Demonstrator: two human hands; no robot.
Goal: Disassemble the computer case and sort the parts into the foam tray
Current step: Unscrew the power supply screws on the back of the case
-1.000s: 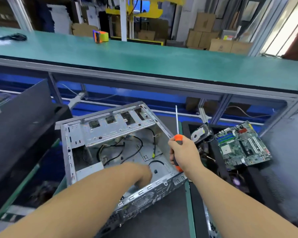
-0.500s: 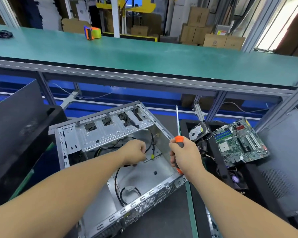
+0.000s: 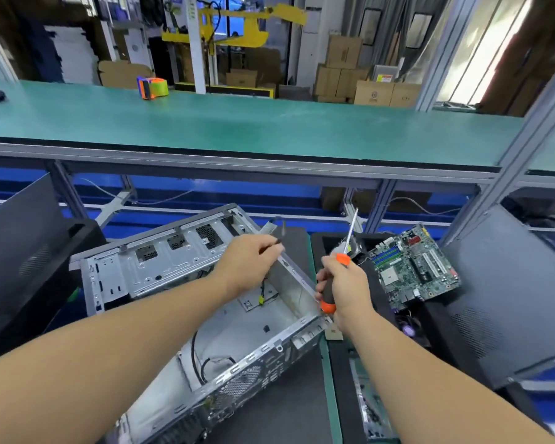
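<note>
The left hand (image 3: pixel 249 264) pinches a thin black cable (image 3: pixel 271 246) above the bare sheet-metal computer case (image 3: pixel 161 270). The right hand (image 3: pixel 345 288) grips an orange-and-black screwdriver (image 3: pixel 334 283) beside the green motherboard (image 3: pixel 414 267) on black foam tray (image 3: pixel 436 318).

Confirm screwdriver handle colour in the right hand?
Black grip with orange ends on the screwdriver, held by the right hand; head view, the only one.

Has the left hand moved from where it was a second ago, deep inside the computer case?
Yes. The left hand has risen out of the computer case floor toward its far right rim, pulling a black cable.
</note>
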